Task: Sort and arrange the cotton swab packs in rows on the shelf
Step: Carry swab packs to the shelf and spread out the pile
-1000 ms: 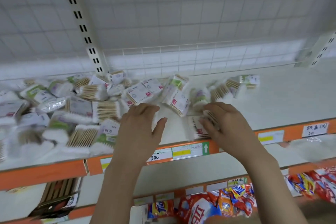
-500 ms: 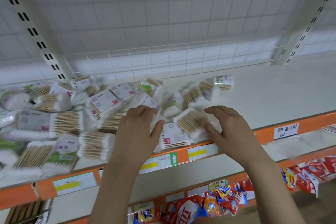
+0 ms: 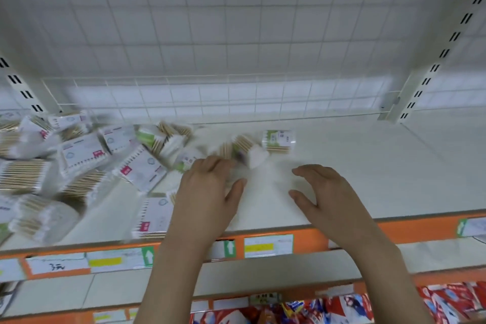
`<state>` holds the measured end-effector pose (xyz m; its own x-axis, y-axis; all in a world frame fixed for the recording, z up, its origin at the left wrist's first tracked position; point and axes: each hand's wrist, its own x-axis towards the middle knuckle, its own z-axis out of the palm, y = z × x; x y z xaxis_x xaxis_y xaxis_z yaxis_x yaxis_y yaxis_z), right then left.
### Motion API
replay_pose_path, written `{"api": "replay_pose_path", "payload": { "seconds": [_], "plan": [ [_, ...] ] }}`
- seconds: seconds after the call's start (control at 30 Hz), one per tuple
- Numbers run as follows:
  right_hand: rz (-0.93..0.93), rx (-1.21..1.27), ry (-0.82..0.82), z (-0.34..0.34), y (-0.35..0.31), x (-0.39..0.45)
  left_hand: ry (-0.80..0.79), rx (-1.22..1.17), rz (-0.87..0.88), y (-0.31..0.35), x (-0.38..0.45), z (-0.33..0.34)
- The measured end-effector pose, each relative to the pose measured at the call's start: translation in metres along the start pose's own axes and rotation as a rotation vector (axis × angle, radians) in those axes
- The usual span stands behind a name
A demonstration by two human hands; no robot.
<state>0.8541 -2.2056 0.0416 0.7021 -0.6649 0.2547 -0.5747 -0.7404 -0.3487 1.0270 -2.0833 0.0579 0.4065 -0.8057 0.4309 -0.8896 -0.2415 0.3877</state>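
I see a white shelf (image 3: 368,166) with an orange front rail (image 3: 410,231) carrying price labels (image 3: 268,246); white wire grid (image 3: 210,95) at the back, slotted upright (image 3: 431,71) beyond the right hand; lower shelves below the wrists, red snack bags (image 3: 447,302) at the bottom. Left hand (image 3: 207,192) is palm down, fingers bent, knuckles up, thumb out toward the right hand; its fingertips sit at the edge of the blurred cotton swab packs (image 3: 86,155), can't tell if it's gripping one. Right hand (image 3: 323,192) hovers over bare shelf, fingers spread and lightly curved, holding nothing I can see. Packs lie in a loose unsorted heap left of and beyond the left hand; one pack (image 3: 152,216) just left of its wrist at the front edge; a green-label pack (image 3: 278,139) lies beyond the gap between the hands. Heavy motion blur.
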Motion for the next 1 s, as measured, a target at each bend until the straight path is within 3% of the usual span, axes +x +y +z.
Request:
{"api": "replay_pose_path", "payload": {
  "seconds": [0.4,0.57,0.77,1.0],
  "plan": [
    [-0.042,0.002,-0.016,-0.002,0.025,0.029,-0.070,0.074,0.014,0.000,0.039,0.017],
    [-0.116,-0.082,-0.022,-0.008,0.023,0.071,-0.277,0.212,0.108,-0.008,0.082,0.029],
    [-0.084,-0.186,-0.172,0.007,0.025,0.127,-0.449,0.401,0.188,-0.014,0.108,0.046],
    [-0.055,-0.265,-0.210,0.035,0.035,0.135,-0.414,0.412,0.252,-0.020,0.108,0.067]
  ]
}}
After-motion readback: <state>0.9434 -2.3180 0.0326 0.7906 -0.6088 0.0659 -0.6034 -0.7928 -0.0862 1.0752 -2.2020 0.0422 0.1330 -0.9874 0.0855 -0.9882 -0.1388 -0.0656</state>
